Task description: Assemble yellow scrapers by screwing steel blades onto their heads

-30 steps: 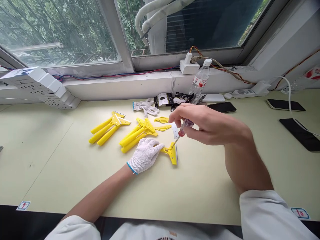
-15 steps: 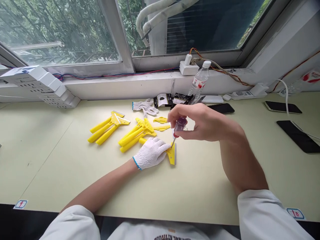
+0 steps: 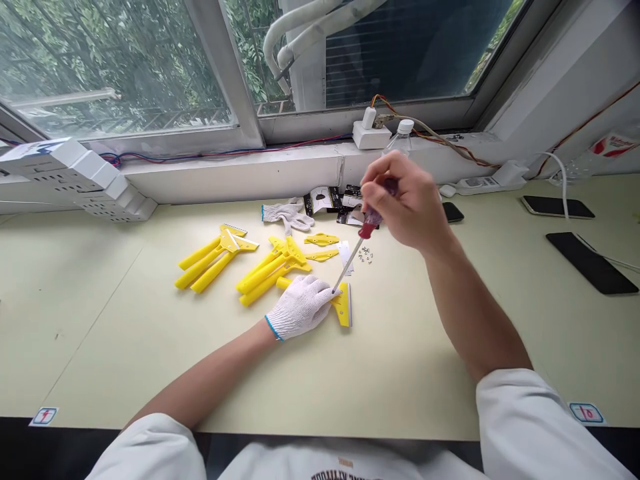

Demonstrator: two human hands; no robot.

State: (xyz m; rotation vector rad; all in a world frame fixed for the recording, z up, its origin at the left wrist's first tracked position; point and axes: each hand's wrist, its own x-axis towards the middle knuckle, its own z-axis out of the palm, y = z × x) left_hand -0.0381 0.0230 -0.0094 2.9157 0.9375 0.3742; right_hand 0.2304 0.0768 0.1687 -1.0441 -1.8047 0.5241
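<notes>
My left hand (image 3: 301, 305), in a white knit glove with a blue cuff, grips a yellow scraper (image 3: 343, 308) that lies on the table. The scraper's blade edge faces right, and the glove covers most of its handle. Bare, my right hand (image 3: 403, 203) is closed round the dark red handle of a screwdriver (image 3: 354, 255). The screwdriver slants down to the left, its tip beside the gloved fingertips at the scraper head. Whether the tip touches the scraper I cannot tell. Several small screws (image 3: 366, 255) lie behind the scraper, near yellow plates (image 3: 323, 255) and white strips (image 3: 345, 257).
More yellow scrapers lie in two groups, one at left (image 3: 213, 260) and one nearer (image 3: 275, 268). Behind them are a spare glove (image 3: 287, 215) and black packets (image 3: 323, 200). A bottle (image 3: 403, 139) stands by the sill. Phones (image 3: 593, 262) lie at right, white boxes (image 3: 75, 177) at left.
My right hand has risen and moved back to the right, tilting the screwdriver and showing more of its shaft. The screws are now uncovered. My left hand still holds the scraper in place.
</notes>
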